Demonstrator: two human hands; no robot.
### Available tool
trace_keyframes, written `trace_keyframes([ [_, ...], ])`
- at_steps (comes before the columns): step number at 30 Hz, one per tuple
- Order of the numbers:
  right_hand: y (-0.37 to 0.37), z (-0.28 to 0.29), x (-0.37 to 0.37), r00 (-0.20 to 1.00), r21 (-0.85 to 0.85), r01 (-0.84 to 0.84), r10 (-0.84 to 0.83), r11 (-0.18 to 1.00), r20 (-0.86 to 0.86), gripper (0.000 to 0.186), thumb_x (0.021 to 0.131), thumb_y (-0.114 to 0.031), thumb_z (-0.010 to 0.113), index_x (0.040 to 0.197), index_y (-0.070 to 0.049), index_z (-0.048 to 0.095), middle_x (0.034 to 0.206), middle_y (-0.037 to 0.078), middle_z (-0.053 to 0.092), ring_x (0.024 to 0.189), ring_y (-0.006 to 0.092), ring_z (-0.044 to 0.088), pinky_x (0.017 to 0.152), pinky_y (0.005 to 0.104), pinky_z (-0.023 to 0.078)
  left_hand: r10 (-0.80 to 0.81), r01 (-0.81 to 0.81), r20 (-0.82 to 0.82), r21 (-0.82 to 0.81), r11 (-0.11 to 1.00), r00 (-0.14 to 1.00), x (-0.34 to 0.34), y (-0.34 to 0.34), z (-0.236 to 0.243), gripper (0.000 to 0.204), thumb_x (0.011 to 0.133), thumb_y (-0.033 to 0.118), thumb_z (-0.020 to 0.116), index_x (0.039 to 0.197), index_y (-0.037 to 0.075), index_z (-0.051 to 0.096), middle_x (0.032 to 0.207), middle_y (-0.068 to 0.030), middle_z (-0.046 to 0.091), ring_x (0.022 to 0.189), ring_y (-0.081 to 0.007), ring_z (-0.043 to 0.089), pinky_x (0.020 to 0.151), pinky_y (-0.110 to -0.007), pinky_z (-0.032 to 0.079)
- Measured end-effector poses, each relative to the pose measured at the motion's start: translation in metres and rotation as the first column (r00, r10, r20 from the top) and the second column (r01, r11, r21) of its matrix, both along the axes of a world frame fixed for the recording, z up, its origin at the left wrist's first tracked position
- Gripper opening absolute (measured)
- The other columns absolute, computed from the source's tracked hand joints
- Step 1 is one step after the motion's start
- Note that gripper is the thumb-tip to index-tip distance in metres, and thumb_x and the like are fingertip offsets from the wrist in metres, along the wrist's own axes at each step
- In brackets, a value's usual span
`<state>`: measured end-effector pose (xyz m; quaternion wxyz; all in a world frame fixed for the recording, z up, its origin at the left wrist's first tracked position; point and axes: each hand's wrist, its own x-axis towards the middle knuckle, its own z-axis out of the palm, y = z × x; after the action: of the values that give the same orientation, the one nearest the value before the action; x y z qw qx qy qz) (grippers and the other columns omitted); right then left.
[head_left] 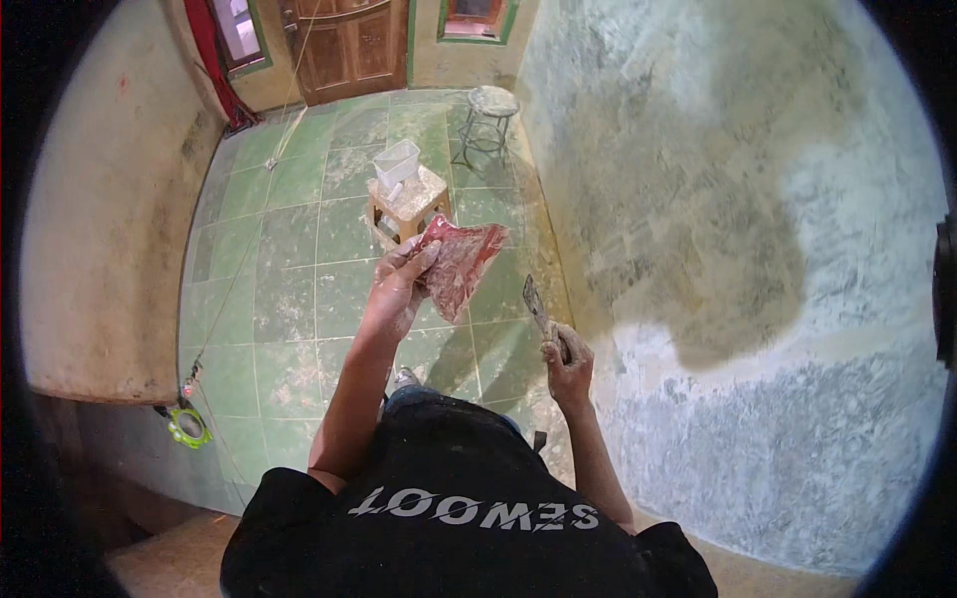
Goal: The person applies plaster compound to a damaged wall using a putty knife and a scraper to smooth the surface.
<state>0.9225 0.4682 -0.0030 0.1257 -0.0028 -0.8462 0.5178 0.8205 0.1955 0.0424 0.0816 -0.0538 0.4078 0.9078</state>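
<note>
My left hand [397,287] is closed on the edge of a flat, jagged-edged red piece [463,267], its face smeared with pale plaster; what it is made of I cannot tell. Lower and to the right, my right hand [568,367] grips a putty knife [534,297] by its handle, with the blade pointing up and away from me. A gap separates the blade from the red piece. Whitish residue coats both hands. To my right rises a wall [688,179] with damp-looking dark patches among whitish plaster; neither hand touches it.
Ahead stands a low plastic stool [424,199] bearing a white tub [397,162]. A round metal-legged stool [492,103] is farther off by the wall. Plaster spots the green tiled floor [289,299]. A cord [236,269] runs past a green-rimmed round object [188,427] at left.
</note>
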Motion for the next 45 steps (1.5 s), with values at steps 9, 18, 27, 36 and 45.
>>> trace_keyframes([
  [9,-0.168,0.026,-0.074,0.885,0.244,-0.279,0.347,0.929,-0.309,0.045,0.073,-0.016,0.081,0.111,-0.001,0.064,0.094,0.015,0.063,0.083,0.0311,0.064,0.071,0.0378,0.051,0.03,-0.031,0.018,0.062,0.998,0.999,-0.02,-0.111,-0.005,0.03,0.092,0.014,0.061,0.118,-0.002,0.059,0.107,-0.007,0.066,0.093,-0.0154,0.065,0.081,-0.029,0.053],
  [18,-0.199,-0.009,-0.117,0.863,-0.149,-0.494,0.503,0.857,0.033,0.052,0.093,-0.042,0.058,0.105,0.008,0.062,0.075,0.013,0.06,0.059,0.0181,0.057,0.05,0.0304,0.043,0.297,-0.301,0.06,0.07,0.951,0.953,-0.021,-0.209,-0.036,0.032,0.093,0.012,0.058,0.119,-0.007,0.055,0.109,-0.0121,0.065,0.096,-0.0175,0.063,0.088,-0.031,0.049],
  [27,-0.258,-0.029,-0.196,0.23,-0.741,-0.559,0.928,0.372,0.293,0.057,0.101,-0.049,0.039,0.095,0.002,0.065,0.064,0.004,0.059,0.045,0.0091,0.05,0.039,0.0223,0.037,0.443,-0.438,0.086,-0.073,0.896,0.892,-0.05,-0.223,-0.02,0.023,0.092,0.016,0.062,0.108,-0.001,0.06,0.091,-0.0047,0.067,0.076,-0.0117,0.063,0.072,-0.028,0.052],
  [36,-0.231,-0.072,-0.312,0.525,-0.535,-0.583,0.786,0.611,0.326,0.049,0.099,-0.046,0.046,0.112,-0.003,0.063,0.076,0.0,0.06,0.06,0.0095,0.054,0.051,0.0252,0.043,0.573,-0.555,0.098,-0.165,0.815,0.813,-0.124,-0.269,-0.016,0.021,0.092,0.016,0.063,0.105,-0.001,0.062,0.087,-0.0027,0.066,0.071,-0.0098,0.06,0.066,-0.027,0.049],
  [45,-0.26,0.036,-0.462,0.657,-0.083,-0.722,0.719,0.687,0.228,0.041,0.101,-0.033,0.043,0.098,0.004,0.063,0.062,0.01,0.054,0.055,0.0167,0.053,0.055,0.0322,0.043,0.516,-0.484,-0.128,-0.588,0.648,0.847,-0.248,-0.261,0.025,0.028,0.091,0.017,0.065,0.109,-0.004,0.063,0.089,-0.003,0.067,0.076,-0.007,0.059,0.068,-0.024,0.047],
])
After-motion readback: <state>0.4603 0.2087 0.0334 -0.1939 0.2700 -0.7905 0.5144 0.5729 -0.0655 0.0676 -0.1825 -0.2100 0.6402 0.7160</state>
